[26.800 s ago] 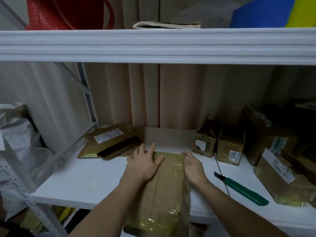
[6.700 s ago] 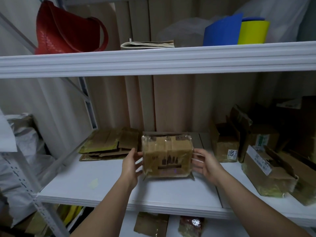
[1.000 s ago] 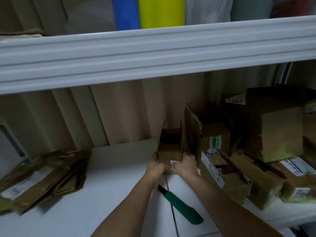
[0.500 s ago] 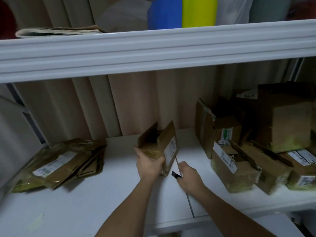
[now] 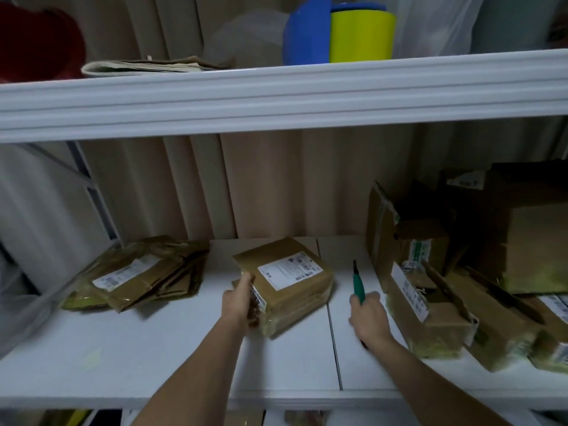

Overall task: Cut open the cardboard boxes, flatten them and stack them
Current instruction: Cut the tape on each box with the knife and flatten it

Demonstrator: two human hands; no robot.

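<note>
A small taped cardboard box (image 5: 285, 281) with a white shipping label on top lies tilted on the white shelf (image 5: 184, 358), near the middle. My left hand (image 5: 241, 298) grips its near left corner. My right hand (image 5: 367, 313) is to the right of the box and holds a green utility knife (image 5: 358, 285), which points away from me. A stack of flattened boxes (image 5: 138, 276) lies at the left of the shelf.
Several unflattened cardboard boxes (image 5: 430, 302) crowd the right side of the shelf, some open. The upper shelf edge (image 5: 276, 96) hangs overhead, carrying a blue and yellow container (image 5: 341, 32) and folded paper (image 5: 153, 66). Curtains hang behind.
My left hand has laid the small box down on the shelf with its label up. My right hand has lifted the green knife off the shelf. The view has shifted left.
</note>
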